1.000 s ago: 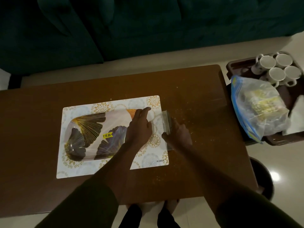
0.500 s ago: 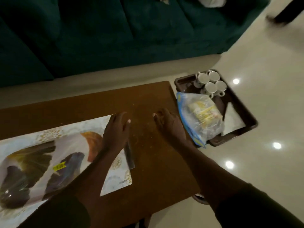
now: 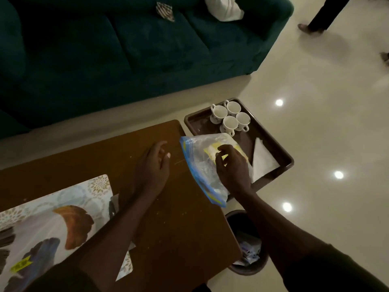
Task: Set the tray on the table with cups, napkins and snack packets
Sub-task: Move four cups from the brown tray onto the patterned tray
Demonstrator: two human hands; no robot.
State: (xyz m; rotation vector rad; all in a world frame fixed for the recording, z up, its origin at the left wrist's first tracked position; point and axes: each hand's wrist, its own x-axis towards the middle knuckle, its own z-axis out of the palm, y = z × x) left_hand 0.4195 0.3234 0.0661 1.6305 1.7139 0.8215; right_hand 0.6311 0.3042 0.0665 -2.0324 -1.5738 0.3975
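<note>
The right hand (image 3: 232, 168) covers much of the clear bag (image 3: 202, 165), so its yellow contents cannot be read. The bag hides the brown tray's (image 3: 271, 140) near-left corner. The placemat (image 3: 99, 186) runs off the picture's left edge, partly under the left forearm.

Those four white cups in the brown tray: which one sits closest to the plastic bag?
The cup at the near corner of the cluster, nearest the person; it almost meets the plastic bag's top edge. The other three stand farther back.

A yellow price sticker (image 3: 21, 264) is seen on the patterned tray (image 3: 42, 239), but its print is too blurred to be read.
</note>
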